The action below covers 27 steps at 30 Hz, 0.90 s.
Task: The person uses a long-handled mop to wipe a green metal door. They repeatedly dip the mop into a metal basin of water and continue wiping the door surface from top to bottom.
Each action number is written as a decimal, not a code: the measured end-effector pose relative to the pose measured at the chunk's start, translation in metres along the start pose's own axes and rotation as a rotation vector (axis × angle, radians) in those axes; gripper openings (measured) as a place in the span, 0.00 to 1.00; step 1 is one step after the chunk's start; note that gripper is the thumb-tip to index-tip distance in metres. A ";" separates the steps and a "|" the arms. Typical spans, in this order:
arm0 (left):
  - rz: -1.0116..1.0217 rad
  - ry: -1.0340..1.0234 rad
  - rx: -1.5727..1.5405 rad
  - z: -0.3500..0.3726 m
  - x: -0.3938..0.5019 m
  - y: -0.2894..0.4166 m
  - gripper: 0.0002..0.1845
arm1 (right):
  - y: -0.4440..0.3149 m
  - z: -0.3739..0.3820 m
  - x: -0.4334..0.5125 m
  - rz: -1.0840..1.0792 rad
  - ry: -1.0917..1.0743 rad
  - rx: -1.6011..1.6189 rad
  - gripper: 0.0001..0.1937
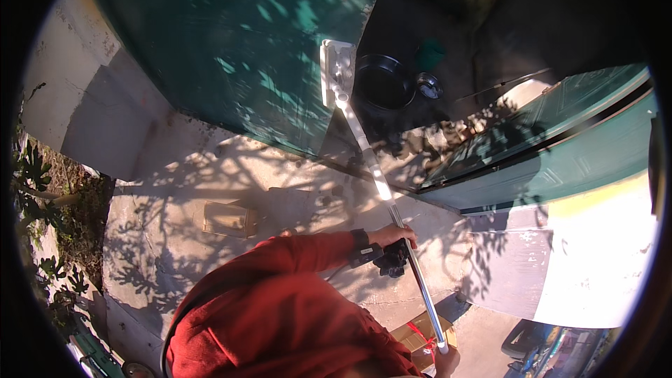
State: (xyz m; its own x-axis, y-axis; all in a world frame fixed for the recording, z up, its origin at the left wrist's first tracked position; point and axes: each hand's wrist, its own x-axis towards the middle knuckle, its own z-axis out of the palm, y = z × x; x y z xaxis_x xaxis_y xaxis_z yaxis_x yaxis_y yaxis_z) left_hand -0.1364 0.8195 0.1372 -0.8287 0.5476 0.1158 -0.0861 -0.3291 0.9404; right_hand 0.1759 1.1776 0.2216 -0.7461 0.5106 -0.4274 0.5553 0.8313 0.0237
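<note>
A long-handled flat mop with a white head and a metal pole lies diagonally across the view, its head up against the edge of a green door panel. My left hand is closed around the middle of the pole; a dark strap and a small device sit on that wrist. Low in the view, my right hand grips the pole's lower end. A black cloth or bag hangs beside the pole, just under my left hand. Leaf shadows fall over the green panel.
Beyond the doorway are a large dark basin, a small metal bowl and a green container. A second green door stands at the right. A wooden box lies on the concrete; a cardboard box is near my right hand. Plants grow at the left.
</note>
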 end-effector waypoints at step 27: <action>-0.498 0.155 -0.330 -0.180 -0.077 0.056 0.14 | -0.214 -0.052 -0.017 -0.083 0.075 -0.227 0.11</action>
State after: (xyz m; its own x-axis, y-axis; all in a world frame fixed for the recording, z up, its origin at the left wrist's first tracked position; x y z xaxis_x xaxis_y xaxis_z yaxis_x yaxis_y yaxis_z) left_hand -0.1775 0.6202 0.1236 -0.7135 0.5867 -0.3830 -0.6296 -0.2970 0.7179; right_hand 0.0502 1.0023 0.2707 -0.8154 0.4466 -0.3683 0.4009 0.8946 0.1972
